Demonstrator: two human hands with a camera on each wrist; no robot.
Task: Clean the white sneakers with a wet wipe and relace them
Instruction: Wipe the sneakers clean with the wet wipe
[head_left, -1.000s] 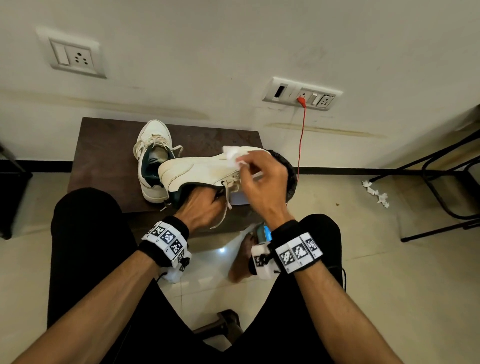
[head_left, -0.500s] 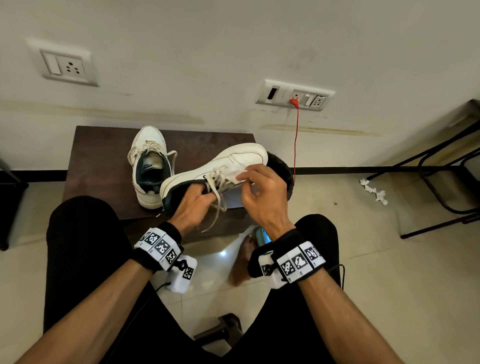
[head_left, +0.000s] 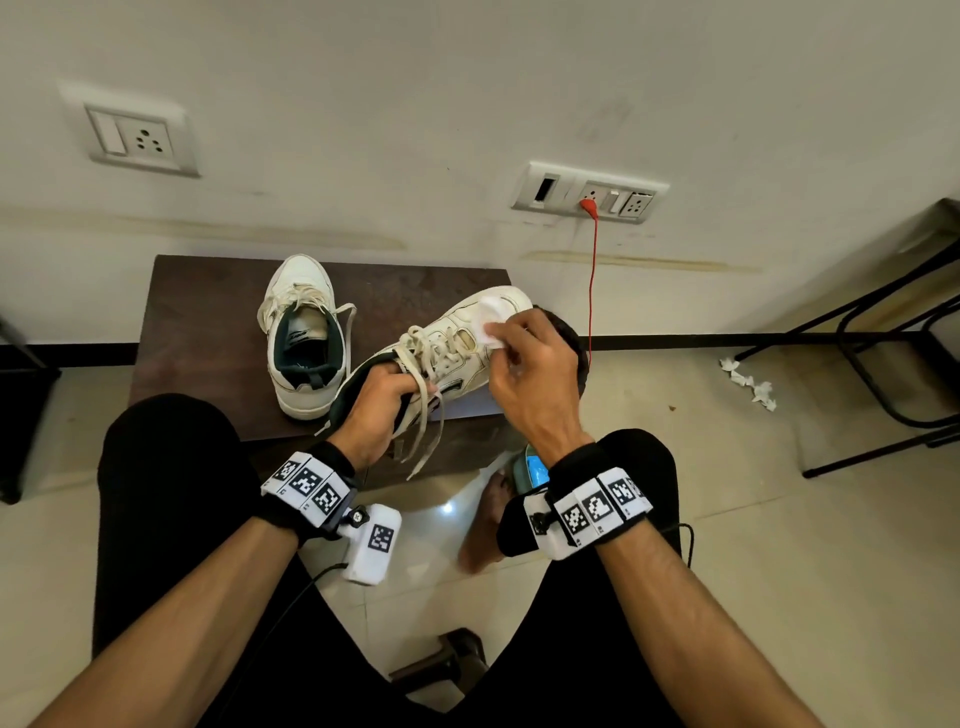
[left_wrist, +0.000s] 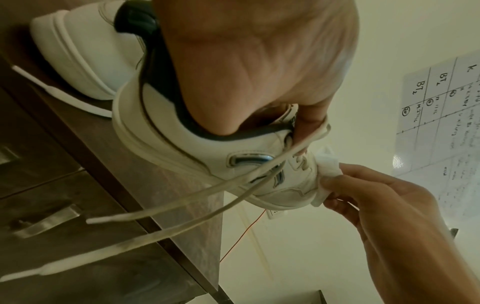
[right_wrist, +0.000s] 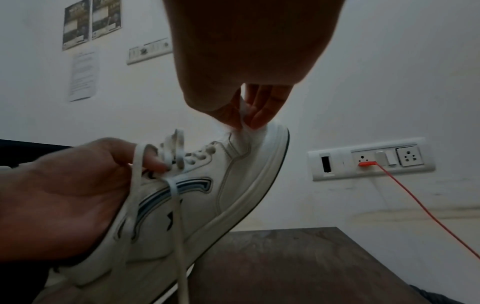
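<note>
One sneaker (head_left: 304, 338) stands on the bench (head_left: 208, 322), at the left. To its right, the second sneaker (head_left: 457, 338) is held above the bench edge, the wipe (head_left: 491, 325) on its toe.

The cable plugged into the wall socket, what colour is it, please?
Red cable, clearest in the right wrist view.

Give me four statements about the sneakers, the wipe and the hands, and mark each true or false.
1. The right hand pinches the wet wipe against the toe of the held sneaker. True.
2. The left hand holds that sneaker by its toe. False: it grips the heel opening.
3. The second sneaker stands on the dark table. True.
4. The held sneaker's laces are tied in a bow. False: they hang loose.
</note>
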